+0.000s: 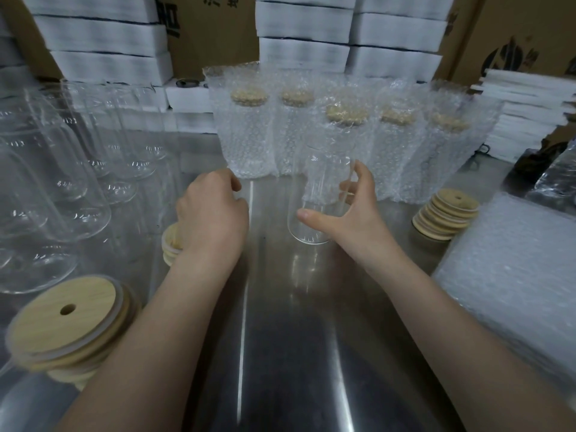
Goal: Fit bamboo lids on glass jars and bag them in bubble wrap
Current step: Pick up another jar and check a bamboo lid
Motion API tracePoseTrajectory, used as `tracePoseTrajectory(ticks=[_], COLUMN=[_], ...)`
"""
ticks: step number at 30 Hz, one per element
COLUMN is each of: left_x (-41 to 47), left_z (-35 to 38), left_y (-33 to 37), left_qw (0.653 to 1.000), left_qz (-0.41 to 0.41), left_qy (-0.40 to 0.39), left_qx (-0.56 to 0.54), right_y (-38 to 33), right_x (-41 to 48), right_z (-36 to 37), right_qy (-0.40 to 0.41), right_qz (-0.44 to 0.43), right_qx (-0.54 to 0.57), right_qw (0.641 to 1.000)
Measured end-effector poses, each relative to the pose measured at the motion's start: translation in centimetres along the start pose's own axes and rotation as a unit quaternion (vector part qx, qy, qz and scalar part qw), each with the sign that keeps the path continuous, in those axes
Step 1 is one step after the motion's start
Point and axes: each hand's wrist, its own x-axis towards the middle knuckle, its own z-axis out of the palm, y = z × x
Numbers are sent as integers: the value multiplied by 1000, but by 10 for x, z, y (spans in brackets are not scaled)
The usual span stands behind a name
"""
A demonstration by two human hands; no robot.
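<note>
The right grip (352, 213) clasps a clear glass jar (321, 188) between thumb and fingers, tilted over the table (280, 338), with bagged jars (339, 135) just beyond it and a lid stack (445, 213) to its right, while the left grip (212, 210) curls alongside, whether holding anything I cannot tell.

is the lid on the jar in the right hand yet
Off. The glass jar held by the right hand is clear to its top, with no bamboo disc there, unlike the bagged jars behind.
</note>
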Motion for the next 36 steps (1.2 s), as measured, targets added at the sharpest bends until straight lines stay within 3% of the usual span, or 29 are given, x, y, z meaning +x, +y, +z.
tracePoseTrajectory(ticks=[3,5,8,10,13,15,18,21,25,31,36], left_x=[4,6,8,8,9,8,1,-7,-10,-15,-19], left_z=[2,2,-1,-2,-3,-3,0,6,11,16,22], left_y=[0,3,7,10,20,24,29,32,33,35,38], left_qw=[996,986,937,869,716,634,570,561,581,612,604], left_qz=[-11,-34,-108,-178,-281,-318,-338,-325,-290,-250,-231], left_qy=[35,51,29,-31,-142,-184,-220,-244,-249,-267,-298], left_qx=[-79,-153,-331,-460,-624,-681,-716,-721,-719,-701,-702], right_y=[-8,-15,-22,-24,-24,-19,-12,-10,-11,-7,-9], right_x=[-7,-13,-20,-25,-28,-27,-23,-22,-21,-20,-20], right_z=[1,1,2,7,18,23,28,31,33,37,37], right_qy=[116,210,243,181,37,-38,-103,-112,-93,-42,37], right_qz=[-82,-168,-263,-279,-216,-174,-156,-158,-183,-194,-160], right_qx=[-6,-3,41,46,29,17,30,70,96,59,35], right_qw=[990,963,933,942,975,984,982,978,974,978,986])
